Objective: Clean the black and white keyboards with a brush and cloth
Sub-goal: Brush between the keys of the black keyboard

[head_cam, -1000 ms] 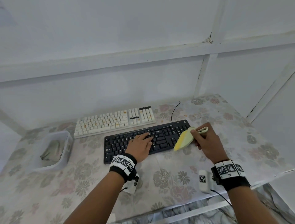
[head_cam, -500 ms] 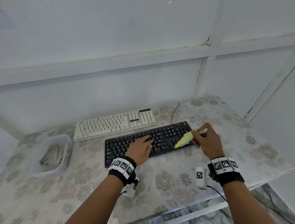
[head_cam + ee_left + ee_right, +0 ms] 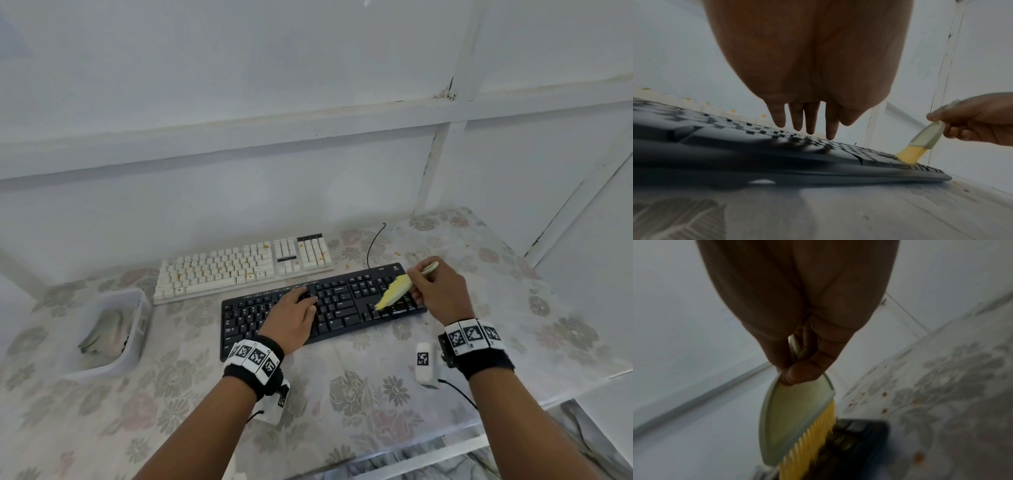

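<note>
Pinched between thumb and curled fingers, the brush sits in the right hand at right of centre in the head view, yellow bristles angled down onto the right end of the black keyboard. The left hand lies flat on the middle keys, fingers straight, probably to keep the board from sliding. Just behind it lies the white keyboard, flecked with orange crumbs; a clear plastic tub holding what may be the cloth stands at the left.

From the left wrist, straight fingers reach down toward the keys, bristles touching the keys at lower right.

From the right wrist, the thumb presses the brush's pale head, steering the bristles.
</note>
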